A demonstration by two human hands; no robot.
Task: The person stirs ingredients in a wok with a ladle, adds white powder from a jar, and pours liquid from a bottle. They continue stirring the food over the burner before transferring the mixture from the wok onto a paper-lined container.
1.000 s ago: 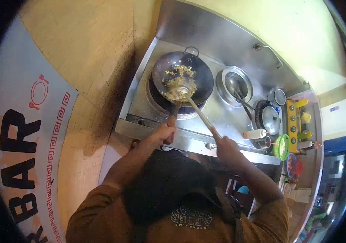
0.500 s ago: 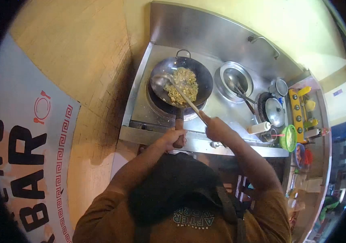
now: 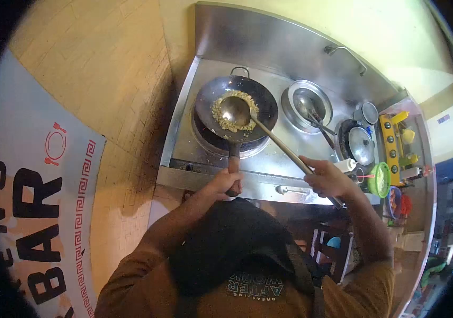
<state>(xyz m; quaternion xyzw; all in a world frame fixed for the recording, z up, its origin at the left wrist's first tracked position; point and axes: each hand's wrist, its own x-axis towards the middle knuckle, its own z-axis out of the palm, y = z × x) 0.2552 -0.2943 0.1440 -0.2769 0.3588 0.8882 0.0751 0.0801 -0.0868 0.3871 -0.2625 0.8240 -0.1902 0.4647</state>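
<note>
A dark wok [image 3: 263, 100] rests over the left burner, with its wooden handle [image 3: 234, 159] toward me. My left hand [image 3: 226, 184] is wrapped round that handle near its end. Inside the wok lies chopped, yellowish-brown food [image 3: 243, 97], partly covered by the round bowl of a metal ladle [image 3: 234, 110]. The ladle's long shaft slants down to the right into my right hand [image 3: 326, 177], whose fingers are closed on it near the end.
Right of the wok stands a metal bowl [image 3: 288, 112] with utensils in it. Farther right are a lidded pan [image 3: 361, 146], a white bottle [image 3: 346, 166], a green bowl [image 3: 379, 180] and a yellow rack [image 3: 391, 153]. A faucet [image 3: 349, 52] juts from the steel backsplash.
My right hand has moved right and slightly down along with the ladle. The ladle's bowl has shifted right onto the food, which now forms a ring around it. My left hand has barely moved.
</note>
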